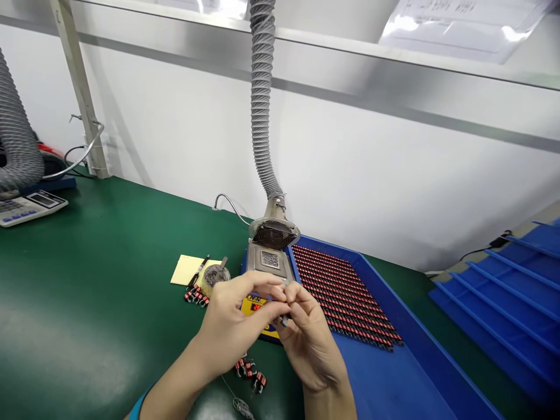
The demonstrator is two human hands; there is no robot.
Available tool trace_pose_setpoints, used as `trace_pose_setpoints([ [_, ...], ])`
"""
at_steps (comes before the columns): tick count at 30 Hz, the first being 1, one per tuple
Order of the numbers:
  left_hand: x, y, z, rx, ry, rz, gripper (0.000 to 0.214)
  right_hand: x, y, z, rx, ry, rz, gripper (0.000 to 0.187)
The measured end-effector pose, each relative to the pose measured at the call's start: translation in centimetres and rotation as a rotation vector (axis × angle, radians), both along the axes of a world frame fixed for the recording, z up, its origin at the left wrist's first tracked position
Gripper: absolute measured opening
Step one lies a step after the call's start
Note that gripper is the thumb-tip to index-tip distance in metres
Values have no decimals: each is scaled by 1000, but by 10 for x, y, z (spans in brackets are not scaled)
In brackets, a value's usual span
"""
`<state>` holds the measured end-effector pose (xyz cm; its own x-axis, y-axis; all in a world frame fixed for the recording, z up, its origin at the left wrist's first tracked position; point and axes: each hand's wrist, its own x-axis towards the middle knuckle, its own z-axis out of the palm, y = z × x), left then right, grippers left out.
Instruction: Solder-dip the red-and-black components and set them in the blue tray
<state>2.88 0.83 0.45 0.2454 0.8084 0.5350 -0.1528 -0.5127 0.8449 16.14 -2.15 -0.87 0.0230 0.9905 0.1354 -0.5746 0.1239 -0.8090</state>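
My left hand and my right hand meet at the fingertips in front of a yellow-fronted soldering unit. Between them, both pinch a small coil component, mostly hidden by my fingers. A small heap of red-and-black coil components lies left of my left hand. Several more sit on the green mat below my wrists. To the right, a blue tray holds dense rows of similar components, close to my right hand.
A grey ribbed fume hose ends in a round extractor head above the soldering unit. A round tin, a pen and a yellow notepad stand on the green mat. A calculator and blue stepped trays sit farther out.
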Motion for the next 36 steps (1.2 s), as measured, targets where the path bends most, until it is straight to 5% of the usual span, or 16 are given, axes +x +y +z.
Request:
trace_pose_setpoints([
  [5, -8, 5, 8, -188, 43, -158, 16, -6, 0, -2, -21, 30, -28, 22],
  [9, -4, 7, 4, -312, -172, -234, 3, -11, 0, -5, -17, 28, -73, 22],
  [18, -1, 4, -7, -314, -556, -9, 11, -22, -4, -3, -6, 122, 7, 16],
  [20, -5, 4, -4, -297, -466, -66, 10, -22, -3, -2, -18, 175, -22, 18],
  [23, -6, 0, -2, -271, -69, -245, 50, -23, -1, -3, -33, 240, -93, 24],
  [25, -4, -3, -1, -250, 102, -243, 51, -25, 1, -4, -63, 248, -137, 29],
  [28, -1, -5, -2, -272, 90, -210, 42, -25, 3, -3, -32, 149, -154, 23],
  [33, -7, -4, 2, -409, -100, -435, 52, -2, -1, -1, 198, -211, -319, 18],
  [36, -10, -3, 4, -489, -92, -579, 60, 12, -6, -1, 234, -418, -183, 22],
])
